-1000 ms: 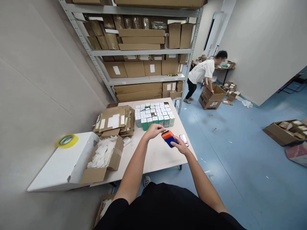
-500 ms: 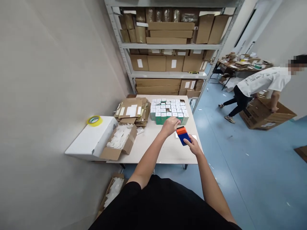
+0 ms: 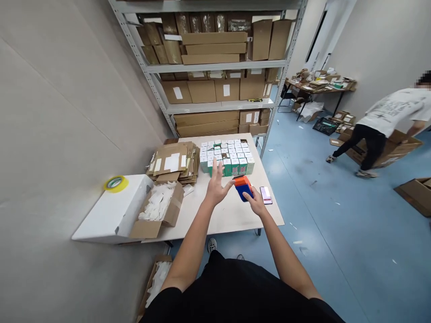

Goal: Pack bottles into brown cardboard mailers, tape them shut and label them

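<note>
At the frame's centre my right hand point(image 3: 257, 202) is wrapped around an orange-and-blue, boxy plastic device point(image 3: 242, 187), my left hand point(image 3: 216, 191), fingers spread and seemingly empty, partly hides the white-and-green cardboard boxes point(image 3: 242, 161) already standing in rows, what remains I cannot tell, and a flat bright-screened phone point(image 3: 266, 195) lies right of centre

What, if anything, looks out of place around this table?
Pale scraps litter the blue floor right of the table, looking dropped rather than placed. The white box also has a dark patch near a lower corner, perhaps damage.
</note>
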A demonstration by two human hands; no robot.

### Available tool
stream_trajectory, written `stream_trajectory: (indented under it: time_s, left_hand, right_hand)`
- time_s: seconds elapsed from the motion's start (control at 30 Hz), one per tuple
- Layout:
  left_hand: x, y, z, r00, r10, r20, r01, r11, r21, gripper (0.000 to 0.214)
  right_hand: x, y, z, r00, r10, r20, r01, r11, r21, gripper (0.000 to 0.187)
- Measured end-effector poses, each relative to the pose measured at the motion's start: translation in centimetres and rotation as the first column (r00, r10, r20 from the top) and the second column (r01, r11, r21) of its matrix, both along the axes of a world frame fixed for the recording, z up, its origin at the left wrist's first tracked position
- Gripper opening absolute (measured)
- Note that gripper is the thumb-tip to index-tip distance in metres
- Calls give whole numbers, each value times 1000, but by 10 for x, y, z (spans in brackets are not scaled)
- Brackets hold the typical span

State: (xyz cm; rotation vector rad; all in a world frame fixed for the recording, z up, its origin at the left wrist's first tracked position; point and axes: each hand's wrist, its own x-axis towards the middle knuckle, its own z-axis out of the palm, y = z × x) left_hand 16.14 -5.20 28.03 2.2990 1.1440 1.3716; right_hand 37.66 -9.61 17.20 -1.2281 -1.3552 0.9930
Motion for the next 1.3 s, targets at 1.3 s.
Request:
stream_trajectory:
  time_s: [1.3]
  left_hand:
    - [-466, -105, -90, 412, 810, 418, -653, 582, -484, 45]
  right_hand:
    - [-537, 133, -8, 608, 563, 560, -727, 679, 106, 18]
